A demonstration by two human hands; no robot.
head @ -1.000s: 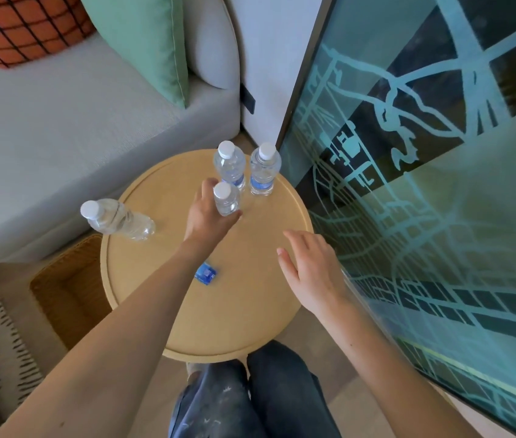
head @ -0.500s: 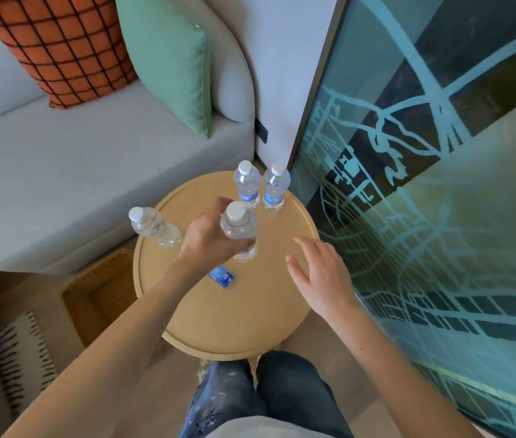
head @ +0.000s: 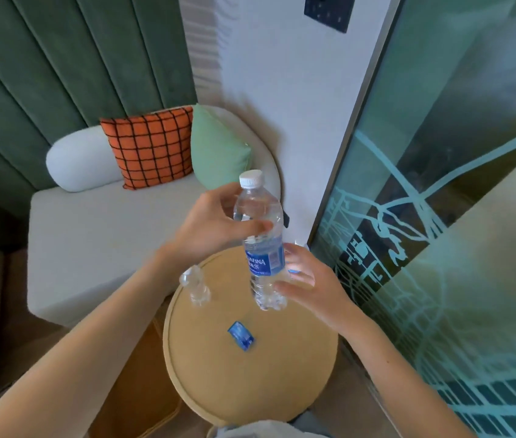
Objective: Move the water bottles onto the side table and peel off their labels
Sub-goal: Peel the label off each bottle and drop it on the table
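I hold the water bottle (head: 261,241) upright in the air above the far part of the round tabletop (head: 297,368). Its white cap is on and its blue label (head: 265,260) is in place around the middle. My left hand (head: 211,227) is clamped around the bottle's upper body, thumb across the front, fingers behind. My right hand (head: 312,284) is spread wide beside the bottle's lower half, fingertips at or near the plastic; I cannot tell whether they touch it.

A second bottle (head: 196,287), clear and without a label, stands on the left edge of the tabletop, partly hidden by my left forearm. A small blue crumpled label (head: 241,335) lies near the middle of the tabletop, apart from both bottles. Something pale with a blue patch shows behind my right hand; it is too hidden to identify.

The tabletop is light wood with a raised rim. To its left is a pale grey sofa (head: 98,248) carrying a white bolster (head: 79,159), an orange grid-pattern cushion (head: 152,147) and a green cushion (head: 217,150). Behind the sofa is a green padded wall panel (head: 60,64). A white wall (head: 282,90) rises behind the table, and a glass panel (head: 440,248) with a pale line pattern runs along the right side.
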